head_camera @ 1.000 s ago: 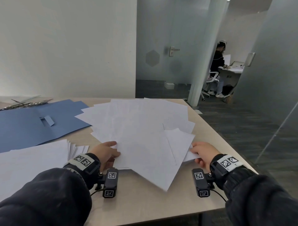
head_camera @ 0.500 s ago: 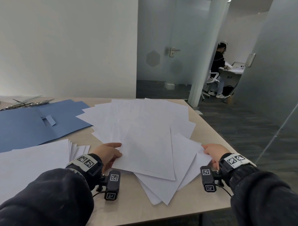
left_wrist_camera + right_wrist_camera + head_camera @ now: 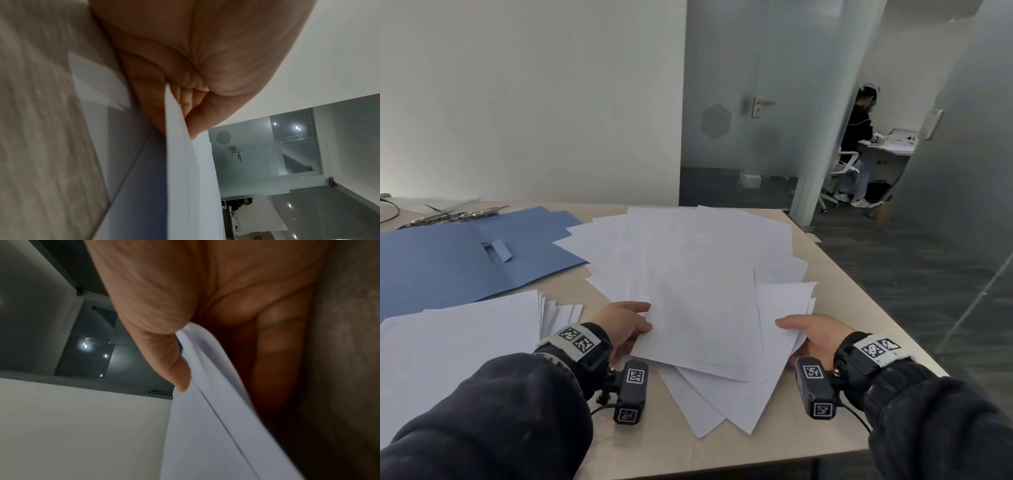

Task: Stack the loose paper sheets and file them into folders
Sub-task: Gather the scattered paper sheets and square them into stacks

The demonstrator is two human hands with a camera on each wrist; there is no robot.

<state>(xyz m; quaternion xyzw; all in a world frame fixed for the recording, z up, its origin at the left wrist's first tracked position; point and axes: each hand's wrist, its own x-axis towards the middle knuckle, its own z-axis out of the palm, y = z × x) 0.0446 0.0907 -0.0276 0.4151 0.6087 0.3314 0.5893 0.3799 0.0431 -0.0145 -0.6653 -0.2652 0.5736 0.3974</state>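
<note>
Compared with half a second back, the right hand [image 3: 816,337] has slid in toward the middle and now has the right edge of the loose paper sheets [image 3: 698,281] in a pinch, and the messy fan has tightened up a bit, while the left hand [image 3: 621,323] is pretty much where it was. On the right wrist view you can see the thumb [image 3: 172,363] pressed on top of a couple of curling sheets with the fingers [image 3: 273,340] underneath, so that's a proper grip. The left wrist view shows the same deal on the other side: thumb over the paper edge, fingers curled below it. The sheets themselves are spread over the middle of the table [image 3: 835,274], overlapping at odd angles, with a few corners poking toward the near edge. To the left sits a neater stack of paper [image 3: 455,342], and behind that an open blue folder [image 3: 441,263] lying flat, touching the loose pile at its right corner. A second person [image 3: 858,144] sits at a desk in the room past the glass door.
</note>
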